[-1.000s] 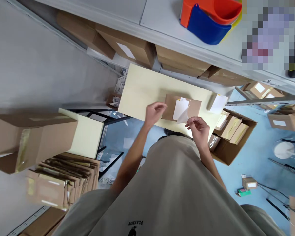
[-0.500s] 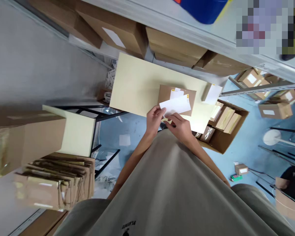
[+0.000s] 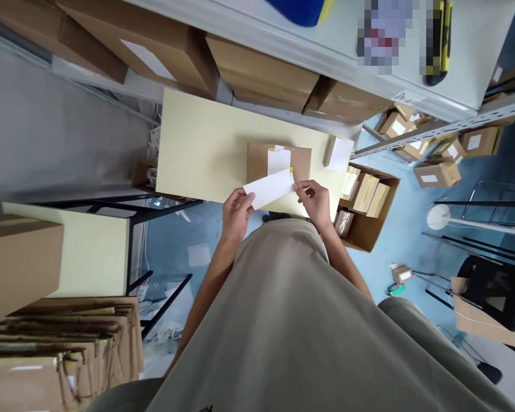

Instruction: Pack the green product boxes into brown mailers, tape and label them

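A white label [image 3: 269, 190] with a yellow mark at one corner is stretched between my hands. My left hand [image 3: 237, 213] pinches its left end between thumb and fingers. At the right end, the fingertips of my right hand [image 3: 315, 200] are closed on the label's edge. Behind it on the cream tabletop [image 3: 201, 143] lies a flat brown cardboard box [image 3: 257, 161], partly covered by the held label. Another white label [image 3: 278, 161] lies on that box. A stack of white labels [image 3: 340, 153] stands near the table's right end.
An open carton [image 3: 380, 220] holding several small boxes stands right of the table. Large cartons [image 3: 261, 71] line the shelf beyond, and a yellow-black cutter [image 3: 444, 46] lies on the upper shelf [image 3: 326, 40]. Folded cardboard [image 3: 98, 343] is stacked at lower left.
My right hand has moved from the label's lower edge to its right end, and the hands are farther apart. The whole view has shifted, so things appear farther left.
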Demonstrator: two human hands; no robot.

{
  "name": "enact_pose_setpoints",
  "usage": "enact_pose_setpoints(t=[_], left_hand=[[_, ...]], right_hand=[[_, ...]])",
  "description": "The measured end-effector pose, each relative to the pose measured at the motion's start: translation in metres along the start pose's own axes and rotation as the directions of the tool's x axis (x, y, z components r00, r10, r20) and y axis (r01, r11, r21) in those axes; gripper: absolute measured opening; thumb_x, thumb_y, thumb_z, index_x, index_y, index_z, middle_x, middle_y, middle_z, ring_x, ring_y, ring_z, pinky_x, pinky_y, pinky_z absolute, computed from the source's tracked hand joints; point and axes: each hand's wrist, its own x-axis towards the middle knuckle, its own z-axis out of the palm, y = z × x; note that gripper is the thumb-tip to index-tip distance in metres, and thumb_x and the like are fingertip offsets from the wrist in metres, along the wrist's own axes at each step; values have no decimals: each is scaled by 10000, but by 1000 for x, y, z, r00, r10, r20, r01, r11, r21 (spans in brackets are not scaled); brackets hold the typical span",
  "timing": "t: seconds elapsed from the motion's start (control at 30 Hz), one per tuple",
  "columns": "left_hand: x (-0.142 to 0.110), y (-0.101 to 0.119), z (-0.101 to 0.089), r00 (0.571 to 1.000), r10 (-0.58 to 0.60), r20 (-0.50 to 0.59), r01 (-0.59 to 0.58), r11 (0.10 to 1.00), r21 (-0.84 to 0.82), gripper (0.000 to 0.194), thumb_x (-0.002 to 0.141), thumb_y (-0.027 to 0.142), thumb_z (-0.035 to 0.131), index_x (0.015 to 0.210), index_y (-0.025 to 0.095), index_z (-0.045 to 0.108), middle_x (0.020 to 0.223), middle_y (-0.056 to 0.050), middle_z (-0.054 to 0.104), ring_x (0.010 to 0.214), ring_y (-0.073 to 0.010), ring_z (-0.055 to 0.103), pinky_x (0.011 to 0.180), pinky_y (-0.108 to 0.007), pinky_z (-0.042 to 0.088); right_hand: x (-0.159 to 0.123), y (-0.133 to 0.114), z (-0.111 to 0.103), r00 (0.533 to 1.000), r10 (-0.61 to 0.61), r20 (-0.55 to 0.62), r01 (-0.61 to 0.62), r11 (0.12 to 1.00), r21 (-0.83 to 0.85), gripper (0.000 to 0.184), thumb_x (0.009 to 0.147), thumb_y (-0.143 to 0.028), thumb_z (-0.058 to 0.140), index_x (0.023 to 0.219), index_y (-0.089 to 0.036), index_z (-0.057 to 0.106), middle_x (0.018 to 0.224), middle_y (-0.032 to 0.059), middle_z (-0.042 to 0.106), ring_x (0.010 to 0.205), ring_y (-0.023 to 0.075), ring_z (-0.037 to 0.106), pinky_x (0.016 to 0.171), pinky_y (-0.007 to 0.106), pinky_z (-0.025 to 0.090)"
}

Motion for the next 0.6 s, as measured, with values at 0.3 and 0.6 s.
enact_pose_setpoints(t=[0.3, 0.6], left_hand=[[8, -37, -11, 985, 57, -164, -31, 987, 157, 704, 797, 724, 872, 1330, 276, 774, 1345, -128, 792, 1354, -321, 731, 1097, -421, 592], [18, -33, -12, 983, -24, -184, 50, 989, 138, 616, 741, 745, 914, 1042, 231, 755, 1010, -62, 780, 988, -201, 749, 977, -378, 632]], right_hand=[[-52, -28, 13, 827, -349, 441, 466, 864, -192, 157, 1051, -221, 654, 954, -264, 769, 1069, 31, 790, 768, 143, 710, 753, 291, 575], [-30, -37, -7, 873, -312, 375, 432, 852, -297, 132, 1091, -285, 683, 992, -270, 769, 1078, 41, 785, 789, 167, 736, 754, 304, 573]])
